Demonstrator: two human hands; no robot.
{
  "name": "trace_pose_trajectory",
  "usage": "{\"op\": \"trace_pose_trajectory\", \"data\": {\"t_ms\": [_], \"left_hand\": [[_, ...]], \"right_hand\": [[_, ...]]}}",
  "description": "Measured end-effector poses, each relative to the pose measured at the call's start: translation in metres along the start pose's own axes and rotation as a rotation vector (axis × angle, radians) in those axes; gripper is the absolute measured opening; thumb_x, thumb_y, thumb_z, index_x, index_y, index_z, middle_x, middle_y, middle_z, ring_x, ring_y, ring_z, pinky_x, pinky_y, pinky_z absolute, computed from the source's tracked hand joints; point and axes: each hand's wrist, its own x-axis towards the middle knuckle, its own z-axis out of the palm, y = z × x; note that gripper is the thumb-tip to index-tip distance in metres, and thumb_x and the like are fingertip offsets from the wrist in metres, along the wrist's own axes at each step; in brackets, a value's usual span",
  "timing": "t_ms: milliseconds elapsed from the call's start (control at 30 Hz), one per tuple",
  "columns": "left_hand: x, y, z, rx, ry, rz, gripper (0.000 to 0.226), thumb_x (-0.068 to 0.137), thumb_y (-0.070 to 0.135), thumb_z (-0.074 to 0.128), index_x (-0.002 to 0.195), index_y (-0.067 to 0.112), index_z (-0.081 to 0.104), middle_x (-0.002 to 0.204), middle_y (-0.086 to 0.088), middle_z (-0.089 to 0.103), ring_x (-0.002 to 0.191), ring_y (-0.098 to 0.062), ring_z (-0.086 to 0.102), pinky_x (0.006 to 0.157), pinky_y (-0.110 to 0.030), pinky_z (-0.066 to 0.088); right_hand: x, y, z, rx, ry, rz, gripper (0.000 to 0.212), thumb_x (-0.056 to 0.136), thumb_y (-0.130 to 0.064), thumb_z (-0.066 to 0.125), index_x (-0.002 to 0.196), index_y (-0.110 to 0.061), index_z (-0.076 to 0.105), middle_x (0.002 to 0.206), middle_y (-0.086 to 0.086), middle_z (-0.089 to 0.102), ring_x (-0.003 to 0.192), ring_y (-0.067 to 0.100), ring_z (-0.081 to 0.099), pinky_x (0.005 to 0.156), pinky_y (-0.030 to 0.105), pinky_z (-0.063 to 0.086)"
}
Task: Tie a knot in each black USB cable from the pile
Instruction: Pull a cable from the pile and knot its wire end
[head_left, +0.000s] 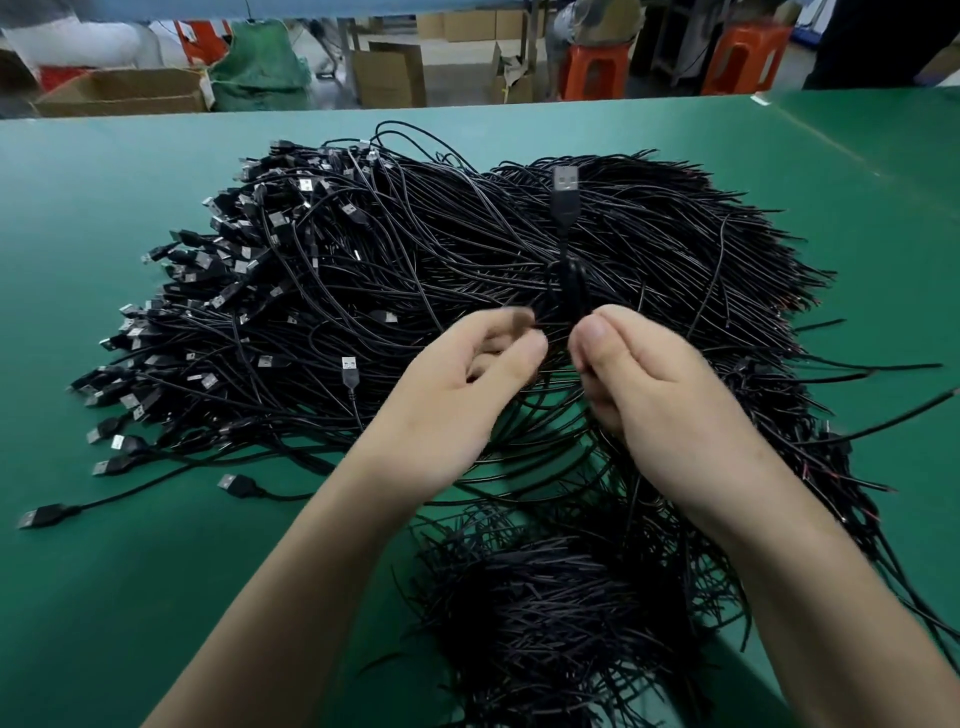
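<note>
Where my fingers meet: one black cable (567, 280) stands upright above the pile, its metal plug (565, 181) at the top, facing me.
Cable's lower part: it looks doubled or looped just above my fingertips. Blur and black on black keep me from telling whether a knot has formed, and its other end is lost among the rest.
Right hand (654, 384): thumb and fingers are pressed together on the cable. The strand below them is hidden behind my palm.
Left hand (457, 384): fingers are curled, with forefinger and thumb pinching the cable from the other side. The fingertips are smeared by motion.
Pile (363, 270): a big heap of black cables lies beneath both hands, plugs bunched on the left and bare wire ends fanning right. Single strands cannot be followed.
Second heap (545, 623): a tangle nearer me, between my forearms, cut off by the bottom edge.
Table (104, 597): green, bearing both heaps.
Beyond the far edge: cardboard boxes (119, 91) and orange stools (597, 70), soft and blurry.
</note>
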Motion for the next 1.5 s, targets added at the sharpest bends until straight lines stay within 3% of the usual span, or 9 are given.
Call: {"op": "trace_pose_trajectory", "data": {"t_ms": [133, 233, 533, 1000, 1200, 1300, 1367, 1433, 1500], "left_hand": [[-0.003, -0.001, -0.01, 0.452, -0.303, 0.058, 0.014, 0.098, 0.032, 0.071, 0.106, 0.037, 0.081, 0.105, 0.027, 0.075, 0.103, 0.01, 0.066, 0.097, -0.018, 0.05], [-0.007, 0.002, 0.003, 0.614, -0.469, 0.075, 0.009, 0.094, 0.038, 0.075, 0.099, 0.036, 0.081, 0.098, 0.021, 0.076, 0.096, 0.005, 0.068, 0.091, -0.023, 0.054], [-0.009, 0.0, 0.024, 0.844, -0.479, 0.122, 0.013, 0.088, 0.05, 0.075, 0.093, 0.039, 0.079, 0.096, 0.016, 0.067, 0.085, -0.002, 0.061, 0.079, -0.029, 0.051], [-0.009, 0.005, -0.017, 0.588, -0.443, 0.03, 0.009, 0.094, 0.029, 0.076, 0.091, 0.037, 0.078, 0.088, 0.018, 0.072, 0.083, -0.004, 0.067, 0.072, -0.016, 0.053], [-0.011, 0.011, -0.046, 0.504, -0.355, 0.058, 0.016, 0.093, 0.03, 0.075, 0.1, 0.042, 0.082, 0.085, 0.021, 0.068, 0.083, -0.004, 0.065, 0.073, -0.012, 0.046], [-0.01, 0.012, -0.056, 0.48, -0.19, 0.117, 0.017, 0.094, 0.032, 0.072, 0.099, 0.047, 0.081, 0.092, 0.02, 0.074, 0.088, -0.008, 0.07, 0.081, -0.026, 0.054], [-0.009, 0.013, -0.051, 0.334, 0.001, 0.108, 0.019, 0.097, 0.031, 0.071, 0.098, 0.047, 0.081, 0.092, 0.004, 0.077, 0.085, -0.026, 0.07, 0.08, -0.039, 0.058], [-0.008, 0.014, -0.041, 0.105, 0.123, 0.076, 0.023, 0.098, 0.024, 0.07, 0.099, 0.043, 0.082, 0.088, -0.006, 0.077, 0.077, -0.027, 0.068, 0.072, -0.028, 0.053], [-0.008, 0.016, -0.029, -0.081, 0.108, 0.027, 0.02, 0.096, 0.021, 0.072, 0.101, 0.036, 0.084, 0.083, -0.002, 0.076, 0.068, -0.007, 0.063, 0.068, -0.017, 0.051]], "right_hand": [[-0.002, -0.001, -0.01, -0.106, 0.048, 0.033, 0.039, 0.106, -0.044, 0.038, 0.078, -0.02, 0.052, 0.063, -0.005, 0.044, 0.062, 0.028, 0.044, 0.07, 0.058, 0.053], [-0.003, 0.0, -0.008, -0.158, 0.017, 0.025, 0.039, 0.105, -0.042, 0.038, 0.077, -0.019, 0.051, 0.064, 0.001, 0.044, 0.057, 0.02, 0.04, 0.059, 0.048, 0.045], [-0.003, 0.002, -0.005, -0.155, -0.02, 0.035, 0.038, 0.106, -0.04, 0.037, 0.077, -0.019, 0.05, 0.063, 0.001, 0.044, 0.053, 0.013, 0.036, 0.055, 0.033, 0.032], [-0.003, -0.001, -0.011, -0.18, 0.003, 0.041, 0.038, 0.106, -0.042, 0.038, 0.077, -0.022, 0.053, 0.065, 0.001, 0.047, 0.056, 0.015, 0.041, 0.058, 0.047, 0.045], [-0.003, -0.003, -0.014, -0.152, 0.02, 0.065, 0.038, 0.102, -0.046, 0.036, 0.078, -0.023, 0.053, 0.064, 0.001, 0.043, 0.061, 0.031, 0.045, 0.076, 0.059, 0.055], [-0.004, -0.004, -0.016, -0.159, 0.034, 0.051, 0.038, 0.104, -0.046, 0.035, 0.08, -0.023, 0.053, 0.063, -0.003, 0.041, 0.059, 0.023, 0.042, 0.076, 0.057, 0.056], [-0.005, -0.005, -0.015, -0.137, 0.027, 0.015, 0.037, 0.106, -0.044, 0.036, 0.081, -0.022, 0.053, 0.063, -0.005, 0.041, 0.057, 0.015, 0.039, 0.067, 0.054, 0.054], [-0.006, -0.006, -0.01, -0.104, -0.002, -0.029, 0.037, 0.107, -0.042, 0.036, 0.082, -0.021, 0.052, 0.063, -0.007, 0.042, 0.056, 0.011, 0.037, 0.056, 0.043, 0.041], [-0.007, -0.007, -0.005, -0.06, -0.045, -0.055, 0.036, 0.107, -0.041, 0.038, 0.081, -0.021, 0.052, 0.061, -0.009, 0.042, 0.055, 0.009, 0.037, 0.056, 0.034, 0.032]]}}
